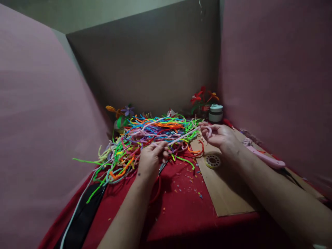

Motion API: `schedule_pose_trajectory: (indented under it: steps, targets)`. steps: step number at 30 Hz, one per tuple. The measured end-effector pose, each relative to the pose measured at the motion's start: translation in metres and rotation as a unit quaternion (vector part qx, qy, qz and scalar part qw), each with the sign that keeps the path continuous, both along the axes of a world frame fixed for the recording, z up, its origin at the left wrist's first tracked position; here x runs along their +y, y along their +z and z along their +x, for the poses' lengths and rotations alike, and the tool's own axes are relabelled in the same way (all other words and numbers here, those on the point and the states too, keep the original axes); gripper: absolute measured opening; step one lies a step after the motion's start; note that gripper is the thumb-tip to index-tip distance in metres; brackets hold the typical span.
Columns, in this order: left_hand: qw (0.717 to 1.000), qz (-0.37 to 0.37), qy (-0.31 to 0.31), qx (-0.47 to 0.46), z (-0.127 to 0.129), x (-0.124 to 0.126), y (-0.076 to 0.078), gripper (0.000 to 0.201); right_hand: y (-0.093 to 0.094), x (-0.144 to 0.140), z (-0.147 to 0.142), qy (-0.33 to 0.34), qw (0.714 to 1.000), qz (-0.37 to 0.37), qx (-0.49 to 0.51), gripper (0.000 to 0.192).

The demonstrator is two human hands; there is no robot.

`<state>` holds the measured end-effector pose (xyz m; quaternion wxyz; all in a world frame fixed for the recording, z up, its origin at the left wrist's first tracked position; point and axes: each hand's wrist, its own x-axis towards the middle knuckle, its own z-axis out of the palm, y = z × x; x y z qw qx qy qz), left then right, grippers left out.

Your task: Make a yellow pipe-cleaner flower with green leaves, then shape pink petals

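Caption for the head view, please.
Both hands, left hand and right hand, hold a pale pink pipe cleaner over a multicoloured pile on a red cloth.

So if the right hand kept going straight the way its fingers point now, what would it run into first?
Most likely the pile of coloured pipe cleaners. The right hand points left across the table, pinching one end of a pale pink pipe cleaner whose other end the left hand holds. Depth is hard to judge.
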<state>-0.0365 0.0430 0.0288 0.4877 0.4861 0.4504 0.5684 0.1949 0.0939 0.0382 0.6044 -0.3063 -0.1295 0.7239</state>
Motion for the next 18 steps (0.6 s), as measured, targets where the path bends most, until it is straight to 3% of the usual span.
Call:
schedule_pose_trajectory:
  steps: [4,8,13,18]
  targets:
    - [0.998,-0.011,-0.045,0.042,0.045,0.021,-0.014,0.022,0.004,0.018,0.019,-0.082,0.996,-0.019,-0.004,0.035]
    - [0.993,-0.010,-0.058,0.100,0.076,0.037,-0.032,0.008,0.000,0.032,0.027,-0.098,0.993,-0.066,-0.025,0.032]
    - [0.986,-0.023,-0.074,0.150,0.088,0.041,-0.054,0.010,-0.005,0.036,0.037,-0.087,0.990,-0.105,-0.043,0.022]
    - [0.983,-0.029,-0.083,0.163,0.085,0.036,-0.053,0.013,-0.002,0.032,0.038,-0.100,0.988,-0.110,-0.043,0.020]
